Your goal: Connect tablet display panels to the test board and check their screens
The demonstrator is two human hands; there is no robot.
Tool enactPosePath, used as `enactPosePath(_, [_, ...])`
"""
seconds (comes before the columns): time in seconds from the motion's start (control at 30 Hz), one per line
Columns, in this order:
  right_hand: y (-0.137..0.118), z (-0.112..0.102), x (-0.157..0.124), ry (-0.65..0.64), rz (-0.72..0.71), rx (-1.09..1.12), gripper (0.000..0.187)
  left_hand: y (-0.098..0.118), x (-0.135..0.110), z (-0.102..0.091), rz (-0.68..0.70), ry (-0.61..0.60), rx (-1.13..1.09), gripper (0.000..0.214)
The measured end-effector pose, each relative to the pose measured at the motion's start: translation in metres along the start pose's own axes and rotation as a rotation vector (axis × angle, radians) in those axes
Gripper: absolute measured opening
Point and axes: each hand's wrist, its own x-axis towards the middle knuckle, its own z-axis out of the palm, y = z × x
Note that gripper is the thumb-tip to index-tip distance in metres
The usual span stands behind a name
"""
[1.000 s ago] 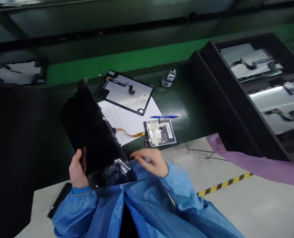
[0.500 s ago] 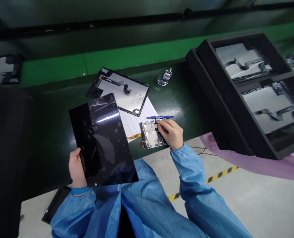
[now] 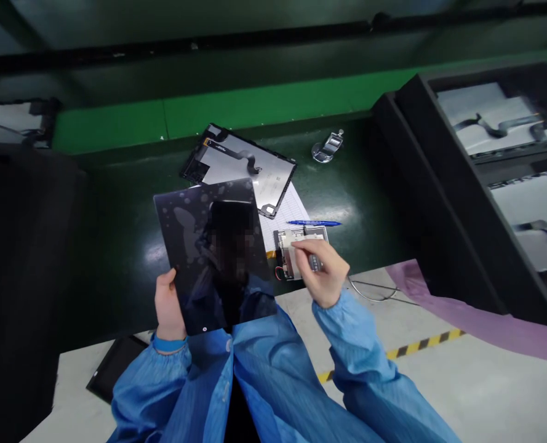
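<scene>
My left hand [image 3: 168, 306] grips the left edge of a glossy black display panel [image 3: 185, 258], which is tilted up in front of my body. Its surface shows reflections and bubble-like marks. My right hand [image 3: 323, 267] is closed in a pinch over a small circuit board [image 3: 291, 266] with pale tape and a red wire. Whatever lies between thumb and forefinger is too small to make out. Just beyond the board lies a blue pen [image 3: 314, 223]. Behind the held panel, a second display panel [image 3: 250, 161] rests back side up on a printed sheet [image 3: 294, 206], its flex cable showing.
A metal tally counter [image 3: 328, 147] stands at the back of the dark green table [image 3: 125, 203]. On the right, a black foam tray [image 3: 453, 178] carries display panels over pink sheeting [image 3: 443, 289]. Another black tray edge [image 3: 24, 246] fills the left side.
My right hand has drawn back slightly from the board's far edge, still pinched. The held panel has tilted, so its reflection differs. The whole view has shifted, moving things rightward.
</scene>
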Motion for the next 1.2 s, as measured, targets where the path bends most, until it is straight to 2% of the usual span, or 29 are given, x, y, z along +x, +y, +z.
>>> enactPosePath(0.1, [-0.036,0.018,-0.005,-0.163,0.203,0.311,0.046,0.004,-0.01,0.013,-0.044,0.068,-0.089,0.013])
enactPosePath(0.17, [-0.049,0.027,-0.006,-0.258,0.267,0.455,0.064,0.006,-0.015,0.013,-0.103,0.062,-0.124,0.012])
enactPosePath(0.2, [-0.052,0.03,-0.006,-0.279,0.286,0.512,0.067,0.007,-0.016,0.012,-0.127,0.044,-0.128,0.012])
enactPosePath(0.3, [-0.055,0.035,-0.007,-0.262,0.347,0.593,0.058,0.01,-0.021,0.008,-0.182,-0.02,-0.127,0.015])
enactPosePath(0.4, [-0.058,0.037,-0.007,-0.207,0.398,0.533,0.054,0.011,-0.025,0.009,-0.174,-0.026,-0.083,0.014])
enactPosePath(0.57, [-0.067,0.035,-0.006,-0.211,0.383,0.523,0.081,0.01,-0.027,0.007,-0.066,0.085,-0.037,0.013])
enactPosePath(0.63, [-0.068,0.032,-0.006,-0.214,0.369,0.544,0.075,0.007,-0.025,0.002,-0.058,0.091,-0.036,0.014])
enactPosePath(0.77, [-0.067,0.03,-0.007,-0.196,0.338,0.515,0.065,0.001,-0.023,-0.007,-0.116,-0.013,-0.044,0.015])
enactPosePath(0.97, [-0.062,0.029,-0.007,-0.168,0.385,0.535,0.06,0.006,-0.026,-0.007,-0.163,-0.044,-0.087,0.013])
enactPosePath(1.07, [-0.053,0.025,0.009,-0.076,0.349,0.528,0.045,0.009,-0.03,-0.007,-0.234,-0.108,-0.101,0.013])
enactPosePath(1.13, [-0.047,0.018,0.027,-0.04,0.275,0.427,0.031,0.009,-0.032,-0.008,-0.269,-0.149,-0.092,0.011])
enactPosePath(1.2, [-0.044,0.009,0.046,-0.052,0.18,0.293,0.024,0.01,-0.036,-0.008,-0.294,-0.191,-0.09,0.014])
